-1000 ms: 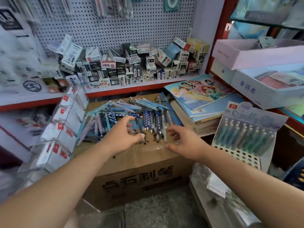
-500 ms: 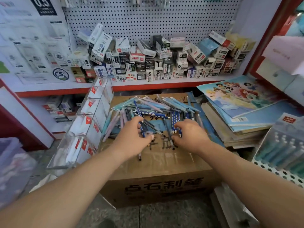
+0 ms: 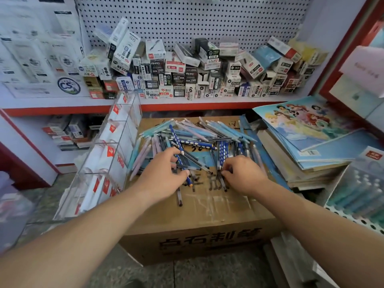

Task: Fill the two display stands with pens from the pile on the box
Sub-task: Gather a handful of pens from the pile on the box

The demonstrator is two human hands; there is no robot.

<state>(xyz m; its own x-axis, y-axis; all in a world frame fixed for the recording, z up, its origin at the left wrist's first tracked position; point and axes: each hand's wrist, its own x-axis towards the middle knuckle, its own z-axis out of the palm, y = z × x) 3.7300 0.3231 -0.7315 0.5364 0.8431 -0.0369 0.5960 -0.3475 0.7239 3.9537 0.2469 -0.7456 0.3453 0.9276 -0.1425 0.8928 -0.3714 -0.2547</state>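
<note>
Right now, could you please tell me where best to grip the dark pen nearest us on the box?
Take the dark pen by its free near half, from above, pinching across the barrel: it lies flat on the box, its far end hidden by the left hand.

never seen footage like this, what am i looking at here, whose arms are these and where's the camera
No machine here: a person wears a wide-angle camera on the head, so you look down along their bare arms. A cardboard box carries a loose pile of pens. The left hand pinches a blue dotted pen; the right hand grips some dark pens. A clear stand sits left of the box, a perforated display stand with teal pens at the right edge, beside stacked notebooks.
</note>
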